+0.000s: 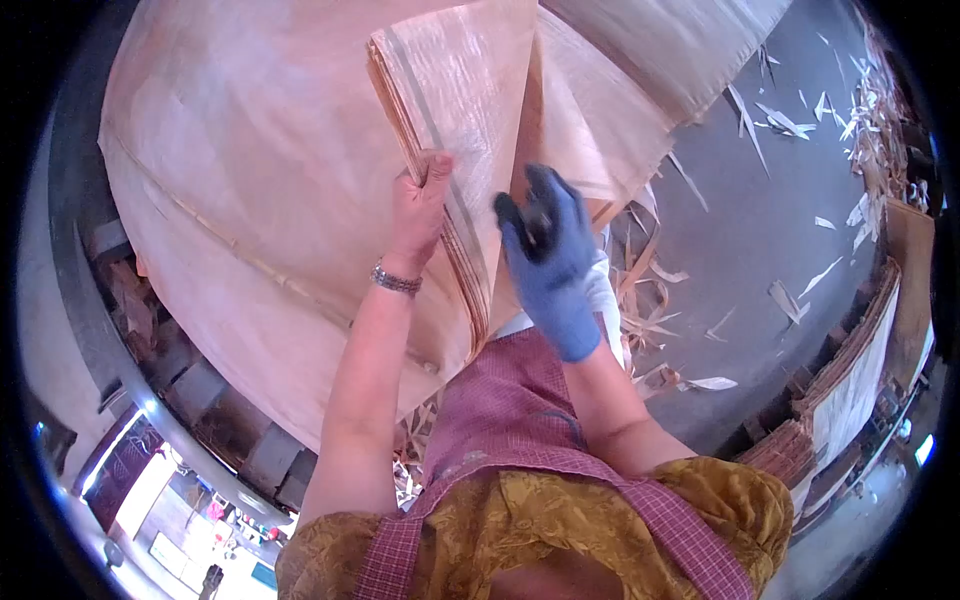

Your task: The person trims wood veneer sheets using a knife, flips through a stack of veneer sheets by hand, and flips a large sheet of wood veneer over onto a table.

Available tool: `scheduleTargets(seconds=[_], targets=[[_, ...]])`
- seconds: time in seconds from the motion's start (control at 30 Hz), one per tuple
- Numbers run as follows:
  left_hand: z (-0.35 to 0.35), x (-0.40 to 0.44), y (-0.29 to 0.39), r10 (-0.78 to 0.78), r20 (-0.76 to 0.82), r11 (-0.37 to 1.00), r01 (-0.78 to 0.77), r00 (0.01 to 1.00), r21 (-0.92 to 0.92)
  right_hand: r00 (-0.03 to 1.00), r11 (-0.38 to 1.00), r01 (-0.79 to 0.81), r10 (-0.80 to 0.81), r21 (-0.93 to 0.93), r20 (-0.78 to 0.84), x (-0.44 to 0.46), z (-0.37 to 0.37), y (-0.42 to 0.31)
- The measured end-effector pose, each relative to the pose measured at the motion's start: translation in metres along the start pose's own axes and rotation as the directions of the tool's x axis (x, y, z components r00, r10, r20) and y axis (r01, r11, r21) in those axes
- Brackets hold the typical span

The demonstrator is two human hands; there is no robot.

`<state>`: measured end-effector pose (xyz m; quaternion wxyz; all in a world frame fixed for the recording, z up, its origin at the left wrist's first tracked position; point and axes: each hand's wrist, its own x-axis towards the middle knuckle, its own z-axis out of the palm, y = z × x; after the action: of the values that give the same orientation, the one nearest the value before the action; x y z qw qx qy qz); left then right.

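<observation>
My left hand [420,205] is bare, with a metal watch band at the wrist. It is closed on the edge of a bundle of thin wood veneer sheets [465,110], thumb on top. The bundle stands tilted up, its layered edges facing left and a grey strip running along its upper face. To the right of it, my right hand [550,255] wears a blue glove with black fingers. Its fingers are bent and apart from the thumb, with nothing visible between them. The fingers look slightly blurred.
A large pale veneer sheet [240,130] spreads across the left, and another sheet [660,50] lies at the upper right. Torn veneer strips [640,290] litter the grey floor [740,230]. Stacked sheets [845,390] stand at the right.
</observation>
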<state>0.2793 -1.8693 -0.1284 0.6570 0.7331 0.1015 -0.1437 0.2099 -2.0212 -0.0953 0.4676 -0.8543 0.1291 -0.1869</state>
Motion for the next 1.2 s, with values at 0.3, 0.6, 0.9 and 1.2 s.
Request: scheduleTargets(seconds=[0.3,0.6,0.9,1.2], targets=[[-0.002,-0.002,0.002,0.012,-0.003,1.000,-0.012,1.000,0.023,0.897,0.910,-0.379,0.317,0.165,0.309,0.034,0.047,0.034],[0.002,0.000,-0.003,0.022,-0.002,0.996,-0.022,1.000,-0.088,0.878,0.789,-0.464,0.349,0.403,0.327,0.024,0.046,0.058],[-0.001,0.001,0.002,-0.032,0.030,0.999,0.032,0.999,-0.011,0.741,0.585,-0.670,0.492,0.456,0.458,0.022,0.021,0.065],[0.006,0.001,0.005,-0.012,-0.034,1.000,0.011,0.999,-0.016,0.739,0.517,-0.644,0.610,0.564,0.285,0.006,0.003,0.090]])
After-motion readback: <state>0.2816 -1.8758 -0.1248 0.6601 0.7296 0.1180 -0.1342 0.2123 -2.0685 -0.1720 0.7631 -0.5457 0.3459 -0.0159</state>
